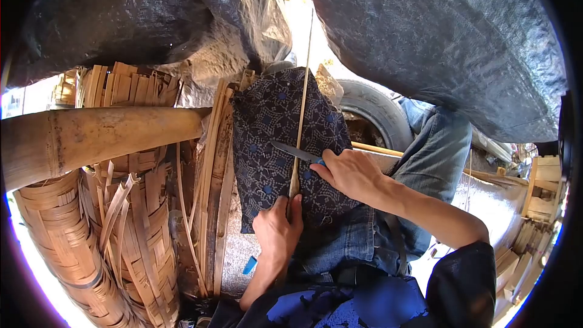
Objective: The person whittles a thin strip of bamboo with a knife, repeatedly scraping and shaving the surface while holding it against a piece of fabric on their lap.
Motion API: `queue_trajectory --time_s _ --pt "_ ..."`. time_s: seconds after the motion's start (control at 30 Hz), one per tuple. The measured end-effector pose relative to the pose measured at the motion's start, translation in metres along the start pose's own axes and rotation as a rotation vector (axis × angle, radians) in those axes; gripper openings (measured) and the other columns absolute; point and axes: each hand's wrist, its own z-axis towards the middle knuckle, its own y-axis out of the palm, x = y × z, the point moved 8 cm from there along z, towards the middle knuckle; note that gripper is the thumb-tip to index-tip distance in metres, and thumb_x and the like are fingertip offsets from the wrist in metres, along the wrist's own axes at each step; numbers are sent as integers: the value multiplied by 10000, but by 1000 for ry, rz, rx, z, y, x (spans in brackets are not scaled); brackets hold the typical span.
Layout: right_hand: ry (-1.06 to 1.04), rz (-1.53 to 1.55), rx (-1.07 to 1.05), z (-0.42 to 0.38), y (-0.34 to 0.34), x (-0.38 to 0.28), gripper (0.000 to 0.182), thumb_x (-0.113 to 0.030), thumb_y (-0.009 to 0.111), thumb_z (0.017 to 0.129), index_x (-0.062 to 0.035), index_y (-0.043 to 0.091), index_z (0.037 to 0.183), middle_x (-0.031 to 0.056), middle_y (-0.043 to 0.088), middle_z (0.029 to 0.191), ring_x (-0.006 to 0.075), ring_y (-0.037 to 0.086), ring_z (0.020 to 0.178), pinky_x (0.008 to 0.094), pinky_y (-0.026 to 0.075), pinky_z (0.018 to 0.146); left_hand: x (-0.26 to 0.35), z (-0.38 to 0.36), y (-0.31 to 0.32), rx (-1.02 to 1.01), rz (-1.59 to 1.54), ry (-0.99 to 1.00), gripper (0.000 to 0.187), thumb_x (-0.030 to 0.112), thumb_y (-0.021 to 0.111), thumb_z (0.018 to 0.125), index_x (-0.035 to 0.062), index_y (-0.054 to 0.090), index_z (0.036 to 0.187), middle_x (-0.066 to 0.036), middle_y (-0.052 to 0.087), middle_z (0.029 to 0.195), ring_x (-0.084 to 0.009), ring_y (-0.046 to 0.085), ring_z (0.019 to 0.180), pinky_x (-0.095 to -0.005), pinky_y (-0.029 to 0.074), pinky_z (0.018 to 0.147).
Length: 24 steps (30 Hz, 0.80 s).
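Knife blade (293, 150): smooth grey metal
Patterned cloth (267, 140): matt fabric
Bamboo pole (121, 133): smooth, slightly glossy
Dark sheeting (425, 30): creased, probably plastic

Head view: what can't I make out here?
All in the head view:
- strip's far end: washed out by glare
- its near end: hidden by the left hand
- knife's handle: mostly covered by the right hand
- pole's left end: cut off by edge
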Motion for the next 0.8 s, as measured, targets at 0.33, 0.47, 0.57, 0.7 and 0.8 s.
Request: queue_trajectory --time_s 0.33,0.47,0.57,0.7,0.8 --pt "-28 47 246 28 -18 28 416 -329 437 977 -31 492 692 76 473 434 207 484 323 371 391 316 -5 1 0 -11 -87 -10 352 250 637 849 48 499 596 -178 506 473 -379 528 425 -425 391 406" --pt "-58 140 36 -12 -8 0 394 -334 463 964 -33 496 712 85 476 427 247 503 336 402 405 344 -3 1 0 7 -58 5 347 248 630 852 53 496 599 -178 519 479 -376 545 441 -427 409 408" --pt "-1 28 85 -24 1 6 399 -350 485 950 -26 508 717 111 503 442 284 536 369 411 423 361 4 -1 3 -1 29 33 332 253 620 857 57 505 615 -177 532 488 -371 557 451 -433 424 420" --pt "185 71 -8 -9 13 25 352 -321 516 934 -21 519 749 190 541 513 388 572 494 469 455 466 9 -1 2 5 64 38 292 192 645 832 39 514 621 -192 526 497 -378 561 466 -428 417 430" --pt "291 79 143 20 7 60 439 -332 470 957 19 553 705 219 580 558 386 623 556 446 496 494 7 -4 -1 44 65 54 320 248 623 854 61 506 622 -165 538 491 -362 559 448 -433 427 425"
